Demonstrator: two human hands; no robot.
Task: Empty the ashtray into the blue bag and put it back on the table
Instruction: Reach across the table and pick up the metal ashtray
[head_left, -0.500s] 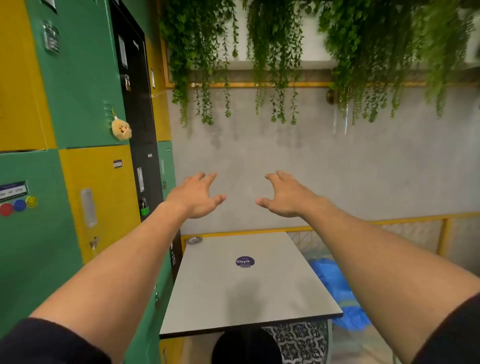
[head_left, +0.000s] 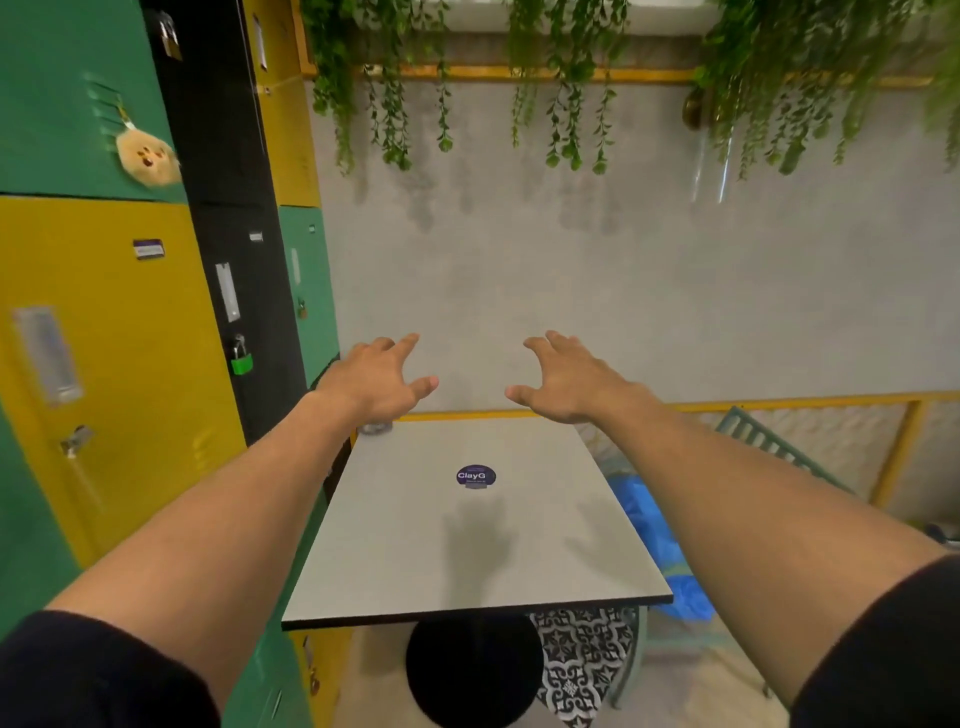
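A small metal ashtray (head_left: 377, 428) sits at the far left corner of the grey table (head_left: 415, 551); my left hand partly covers it from view. My left hand (head_left: 382, 378) hovers above that corner with fingers spread, holding nothing. My right hand (head_left: 563, 382) hangs over the table's far right edge, also spread and empty. The blue bag (head_left: 657, 540) lies on the floor along the table's right side, partly hidden under the tabletop.
Green, yellow and black lockers (head_left: 130, 312) line the left, close to the table. A round purple sticker (head_left: 476, 476) marks the tabletop. A green chair (head_left: 769, 441) stands right of the bag. Plants (head_left: 561, 78) hang over the grey wall. The black table base (head_left: 472, 670) stands below.
The view has tilted down and come closer to the table. Both hands have dropped lower, nearer the table's far edge, and the left hand now overlaps the ashtray.
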